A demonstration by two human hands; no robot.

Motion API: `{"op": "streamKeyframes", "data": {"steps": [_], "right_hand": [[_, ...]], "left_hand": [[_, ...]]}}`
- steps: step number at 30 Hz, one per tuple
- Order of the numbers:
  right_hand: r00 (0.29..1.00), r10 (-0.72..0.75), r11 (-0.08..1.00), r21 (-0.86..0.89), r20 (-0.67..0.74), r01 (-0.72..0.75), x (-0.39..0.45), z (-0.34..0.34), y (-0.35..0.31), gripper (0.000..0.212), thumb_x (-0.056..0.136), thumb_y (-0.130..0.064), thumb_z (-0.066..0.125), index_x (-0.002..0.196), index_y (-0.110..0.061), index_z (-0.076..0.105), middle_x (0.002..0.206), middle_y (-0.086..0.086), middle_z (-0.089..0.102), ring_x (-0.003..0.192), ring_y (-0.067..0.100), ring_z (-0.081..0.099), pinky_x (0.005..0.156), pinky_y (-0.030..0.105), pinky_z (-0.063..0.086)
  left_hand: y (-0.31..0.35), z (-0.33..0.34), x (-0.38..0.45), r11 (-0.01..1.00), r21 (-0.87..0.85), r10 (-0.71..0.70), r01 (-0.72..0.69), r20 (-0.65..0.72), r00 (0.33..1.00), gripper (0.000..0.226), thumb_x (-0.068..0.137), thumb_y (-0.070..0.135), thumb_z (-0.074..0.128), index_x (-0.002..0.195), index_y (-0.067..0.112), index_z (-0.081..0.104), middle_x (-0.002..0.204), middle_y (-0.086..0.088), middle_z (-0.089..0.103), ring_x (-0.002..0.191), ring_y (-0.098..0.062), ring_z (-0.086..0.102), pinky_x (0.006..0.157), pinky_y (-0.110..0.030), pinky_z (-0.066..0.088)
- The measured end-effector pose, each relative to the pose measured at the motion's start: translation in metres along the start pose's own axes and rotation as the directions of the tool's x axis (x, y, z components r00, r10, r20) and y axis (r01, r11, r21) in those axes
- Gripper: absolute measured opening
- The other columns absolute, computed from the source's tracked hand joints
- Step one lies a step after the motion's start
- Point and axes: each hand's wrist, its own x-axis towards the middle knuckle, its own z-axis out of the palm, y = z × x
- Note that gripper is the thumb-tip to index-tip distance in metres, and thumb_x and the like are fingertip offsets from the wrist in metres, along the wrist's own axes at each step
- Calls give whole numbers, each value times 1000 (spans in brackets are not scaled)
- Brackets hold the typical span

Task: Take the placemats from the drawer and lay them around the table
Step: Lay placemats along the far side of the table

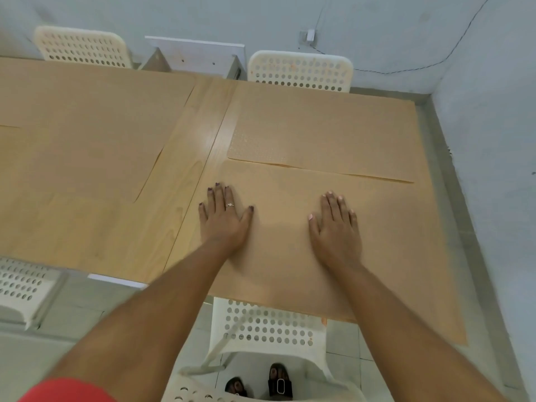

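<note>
Directly beneath both flat, unclenched palms lay the near placemat (290,242), its long axis along the table's (185,181) near edge; left hand (224,220) by its left edge, right hand (336,227) midway.

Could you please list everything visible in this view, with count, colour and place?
placemats: at least three, tan; one under the hands, one beyond it at the far right, one at the left; a fourth at the near left is unclear
table: one, light wood, filling the middle
chairs: four, white with perforated backs; two on the far side, two on the near side
white unit: one, by the wall between the far chairs
cable: one, dark, along the grey wall
sandals: two, dark, on the floor below
left hand: flat on the near placemat, ring on one finger
right hand: flat on the same placemat
</note>
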Motion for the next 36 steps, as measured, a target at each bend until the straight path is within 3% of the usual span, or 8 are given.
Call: {"op": "streamKeyframes", "data": {"steps": [7, 11, 19, 25, 29, 36], "right_hand": [[1000, 5, 999, 35, 19, -6, -1, -3, 1, 58, 99, -39, 28, 151, -15, 15, 161, -1, 12, 148, 15, 6, 119, 37, 3], [1000, -28, 986, 164, -4, 28, -3, -19, -5, 56, 100, -36, 31, 150, -14, 19, 160, 1, 16, 148, 16, 7, 120, 37, 3], [976, -182, 914, 346, -119, 213, -45, -49, -85, 48, 99, -33, 39, 141, -11, 38, 149, 5, 38, 140, 21, 30, 116, 34, 24], [960, -246, 846, 454, -131, 279, -62, -42, -180, 40, 97, -31, 43, 133, -16, 45, 138, -1, 49, 129, 17, 41, 99, 32, 38], [969, -237, 791, 565, -70, 235, -74, -29, -268, 35, 95, -27, 48, 129, -19, 49, 129, -4, 56, 120, 14, 49, 90, 27, 40], [979, -205, 687, 715, 19, 131, -89, -5, -421, 32, 93, -24, 51, 124, -18, 54, 118, 0, 61, 104, 17, 57, 92, 35, 47]], "left_hand": [[3, 5, -11, 999, 30, 42, -43, 16, 999, 74, 96, 57, 18, 152, 17, -9, 161, -2, -18, 148, -18, -18, 120, -42, -10], [3, -8, -20, 998, -2, 55, -55, 38, 998, 73, 97, 55, 20, 152, 16, -8, 161, -1, -17, 148, -17, -17, 120, -42, -9], [-30, -54, -71, 982, -139, 128, -126, 11, 992, 68, 99, 48, 31, 153, 14, 10, 162, -3, 2, 150, -20, 1, 120, -42, 3], [-100, -94, -80, 925, -337, 157, -178, -90, 984, 62, 97, 40, 43, 150, 12, 24, 159, -5, 22, 145, -19, 24, 117, -40, 24], [-178, -128, -87, 887, -426, 135, -178, -129, 982, 56, 96, 36, 48, 147, 16, 32, 153, -1, 34, 129, -21, 46, 107, -36, 36], [-325, -184, -79, 907, -408, 65, -103, -107, 992, 55, 96, 33, 47, 146, 15, 34, 151, -3, 36, 112, -20, 53, 95, -30, 37]]}}
